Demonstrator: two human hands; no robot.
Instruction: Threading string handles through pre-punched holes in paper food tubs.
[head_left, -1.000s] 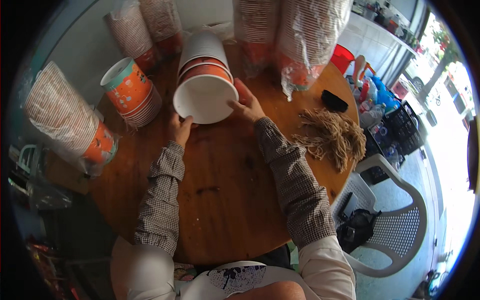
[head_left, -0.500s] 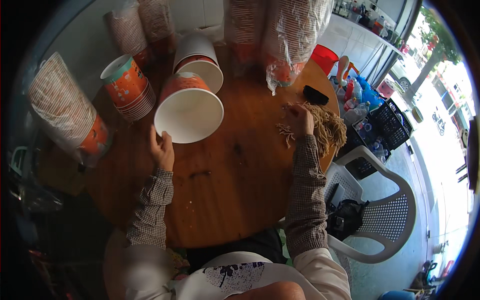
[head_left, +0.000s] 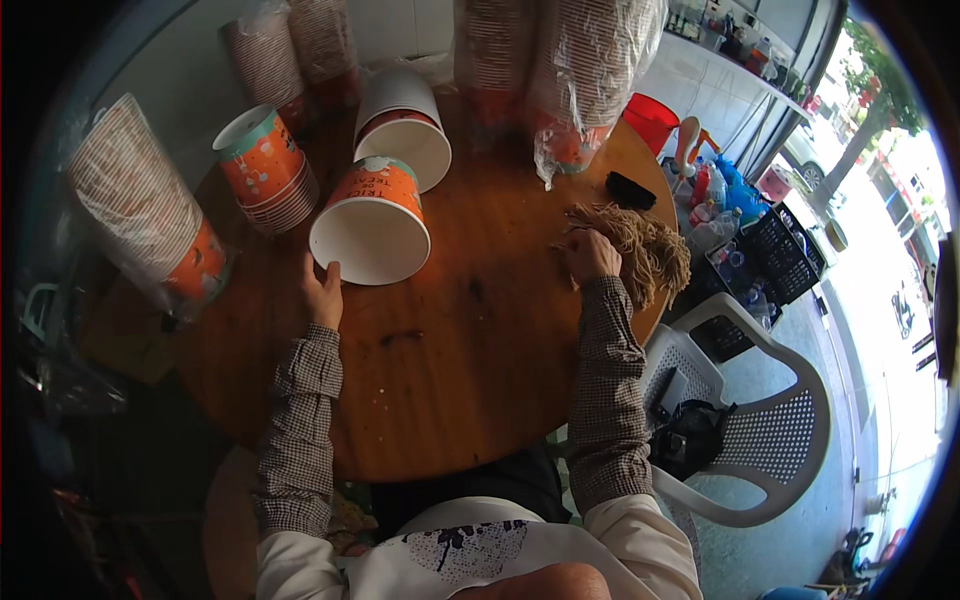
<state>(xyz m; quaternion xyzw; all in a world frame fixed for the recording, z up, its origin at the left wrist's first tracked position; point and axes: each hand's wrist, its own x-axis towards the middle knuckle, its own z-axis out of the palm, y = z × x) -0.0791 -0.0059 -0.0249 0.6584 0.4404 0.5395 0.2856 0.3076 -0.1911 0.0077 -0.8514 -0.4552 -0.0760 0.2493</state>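
Note:
An orange paper bucket (head_left: 375,187) with a green band lies tipped on the table, its white mouth facing me. My left hand (head_left: 323,293) grips its rim at the lower left, thumb by the inner edge and the other fingers outside. My right hand (head_left: 594,256) is at the near left edge of a heap of beige cords (head_left: 645,245). Its fingers are curled down into the strands, and the fingertips are partly hidden. Behind the bucket, a nested stack of white-mouthed buckets (head_left: 408,150) lies on its side.
Left stand a short bucket stack (head_left: 265,170) and a plastic-wrapped stack (head_left: 145,200). More wrapped stacks (head_left: 590,80) line the back. A black object (head_left: 630,190) lies behind the cords on the round wooden table (head_left: 450,400). A white plastic chair (head_left: 765,440) stands right; a red bucket (head_left: 650,122) is beyond.
The paper bucket has turned slightly, showing more of its printed side. My left hand stays at its rim. My right hand has shifted slightly nearer to me and left, at the cords.

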